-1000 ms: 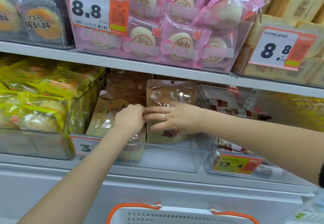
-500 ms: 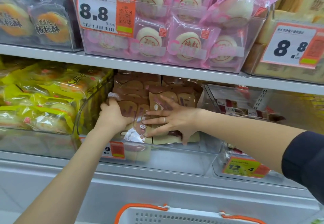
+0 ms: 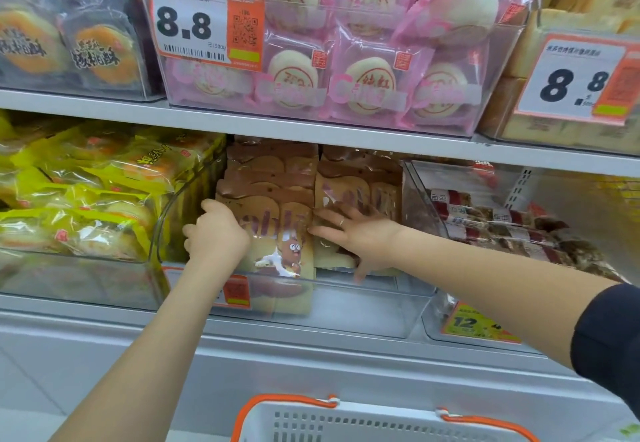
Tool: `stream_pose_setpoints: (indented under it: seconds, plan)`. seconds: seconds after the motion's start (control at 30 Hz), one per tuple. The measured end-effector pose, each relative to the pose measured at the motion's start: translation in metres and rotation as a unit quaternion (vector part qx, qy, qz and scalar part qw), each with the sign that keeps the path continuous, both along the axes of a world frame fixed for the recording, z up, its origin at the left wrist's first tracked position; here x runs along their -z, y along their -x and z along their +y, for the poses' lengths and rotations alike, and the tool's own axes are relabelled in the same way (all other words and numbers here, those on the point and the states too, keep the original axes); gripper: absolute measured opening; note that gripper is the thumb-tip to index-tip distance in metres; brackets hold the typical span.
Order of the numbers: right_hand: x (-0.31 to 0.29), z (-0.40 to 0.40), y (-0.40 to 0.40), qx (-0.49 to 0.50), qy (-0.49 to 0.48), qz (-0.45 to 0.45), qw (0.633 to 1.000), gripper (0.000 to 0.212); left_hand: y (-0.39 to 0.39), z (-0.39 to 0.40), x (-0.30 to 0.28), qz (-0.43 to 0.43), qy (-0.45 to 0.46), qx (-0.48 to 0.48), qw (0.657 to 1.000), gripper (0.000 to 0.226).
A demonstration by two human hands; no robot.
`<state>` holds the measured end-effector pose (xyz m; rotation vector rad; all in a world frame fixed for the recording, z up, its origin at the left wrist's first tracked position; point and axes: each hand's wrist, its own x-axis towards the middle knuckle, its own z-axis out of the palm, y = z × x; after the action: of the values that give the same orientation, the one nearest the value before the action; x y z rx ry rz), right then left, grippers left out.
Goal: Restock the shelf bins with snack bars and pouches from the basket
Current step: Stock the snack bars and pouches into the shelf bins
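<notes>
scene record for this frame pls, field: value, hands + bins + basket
left hand: left hand holds the left edge of the front brown pouch, fingers curled round it
right hand: right hand lies flat, fingers spread, on the right stack of pouches
target bin: clear bin on the lower shelf, two rows of brown pouches standing in it
left neighbour: bin of yellow packs
right neighbour: bin of red-banded bars
upper shelf: pink bun packs, price tag reads 8.8
basket: white basket with orange handles below; contents out of view
</notes>
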<state>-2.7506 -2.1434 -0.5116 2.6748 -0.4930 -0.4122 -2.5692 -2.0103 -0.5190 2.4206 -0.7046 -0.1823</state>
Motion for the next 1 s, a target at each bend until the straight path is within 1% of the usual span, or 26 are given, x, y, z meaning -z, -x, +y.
stream_pose_setpoints:
  seconds: [0.07, 0.13, 0.17, 0.2, 0.23, 0.27, 0.3, 0.33, 0.37, 0.4, 0.43, 0.47, 0.5, 0.57, 0.6, 0.63, 0.67, 0.7, 0.77, 0.8, 0.83, 0.9, 1.0]
  plan:
    - [0.000, 0.001, 0.005, 0.028, -0.050, -0.018, 0.998, 0.113, -0.001, 0.007, -0.003, 0.026, 0.078, 0.006, 0.997, 0.050]
    - [-0.002, 0.002, 0.010, 0.064, -0.107, -0.046, 0.991, 0.109, -0.003, 0.015, -0.007, 0.056, 0.157, 0.034, 0.985, 0.028]
    - [-0.005, 0.005, 0.011, 0.083, -0.144, -0.069, 0.984, 0.107, -0.004, 0.020, -0.009, 0.078, 0.198, 0.045, 0.976, 0.021]
    - [-0.008, 0.007, 0.011, 0.107, -0.196, -0.106, 0.969, 0.105, -0.005, 0.025, -0.011, 0.109, 0.240, 0.052, 0.963, 0.020]
    - [-0.013, 0.011, 0.011, 0.132, -0.264, -0.165, 0.941, 0.103, -0.005, 0.029, -0.013, 0.147, 0.278, 0.057, 0.947, 0.022]
    - [-0.017, 0.015, 0.010, 0.159, -0.335, -0.242, 0.897, 0.101, -0.005, 0.033, -0.016, 0.185, 0.305, 0.065, 0.932, 0.022]
    - [-0.022, 0.020, 0.008, 0.184, -0.392, -0.325, 0.841, 0.098, -0.002, 0.036, -0.017, 0.218, 0.314, 0.079, 0.921, 0.020]
    - [-0.027, 0.024, 0.006, 0.202, -0.427, -0.404, 0.783, 0.093, 0.000, 0.038, -0.016, 0.246, 0.310, 0.101, 0.913, 0.017]
    - [-0.032, 0.026, 0.005, 0.214, -0.436, -0.468, 0.738, 0.087, 0.003, 0.038, -0.016, 0.270, 0.302, 0.128, 0.905, 0.015]
    - [-0.037, 0.025, 0.005, 0.220, -0.427, -0.512, 0.713, 0.078, 0.007, 0.037, -0.015, 0.285, 0.288, 0.157, 0.901, 0.013]
    - [-0.041, 0.024, 0.008, 0.219, -0.400, -0.531, 0.714, 0.067, 0.009, 0.035, -0.014, 0.281, 0.268, 0.183, 0.903, 0.012]
    - [-0.045, 0.021, 0.012, 0.214, -0.359, -0.527, 0.741, 0.054, 0.012, 0.030, -0.012, 0.253, 0.239, 0.210, 0.913, 0.012]
    - [-0.049, 0.018, 0.019, 0.207, -0.307, -0.506, 0.779, 0.042, 0.014, 0.024, -0.010, 0.206, 0.201, 0.240, 0.927, 0.017]
    - [-0.050, 0.008, 0.030, 0.213, -0.196, -0.445, 0.847, 0.024, 0.024, 0.012, -0.005, 0.087, 0.101, 0.281, 0.951, 0.029]
    - [-0.049, 0.004, 0.033, 0.226, -0.147, -0.415, 0.869, 0.017, 0.031, 0.007, -0.003, 0.035, 0.056, 0.291, 0.955, 0.028]
    - [-0.047, 0.002, 0.034, 0.243, -0.107, -0.389, 0.882, 0.012, 0.037, 0.003, -0.001, 0.001, 0.017, 0.300, 0.954, 0.027]
    - [-0.044, 0.001, 0.033, 0.256, -0.076, -0.369, 0.890, 0.013, 0.040, -0.002, 0.001, -0.014, -0.007, 0.308, 0.951, 0.027]
    - [-0.043, 0.002, 0.030, 0.264, -0.055, -0.355, 0.895, 0.021, 0.043, -0.007, 0.003, -0.018, -0.016, 0.314, 0.949, 0.029]
    - [-0.040, 0.006, 0.023, 0.246, -0.023, -0.344, 0.906, 0.047, 0.043, -0.016, 0.006, -0.020, -0.028, 0.326, 0.945, 0.031]
    - [-0.039, 0.008, 0.019, 0.224, -0.014, -0.341, 0.913, 0.060, 0.043, -0.019, 0.006, -0.028, -0.049, 0.333, 0.941, 0.030]
    - [-0.038, 0.009, 0.015, 0.200, -0.019, -0.341, 0.918, 0.068, 0.043, -0.021, 0.006, -0.038, -0.072, 0.338, 0.938, 0.027]
    - [-0.037, 0.009, 0.005, 0.164, -0.068, -0.342, 0.923, 0.070, 0.038, -0.022, 0.004, -0.036, -0.088, 0.335, 0.938, 0.024]
    - [-0.035, 0.005, -0.015, 0.149, -0.167, -0.343, 0.912, 0.068, 0.017, -0.016, -0.003, -0.047, -0.034, 0.294, 0.954, 0.023]
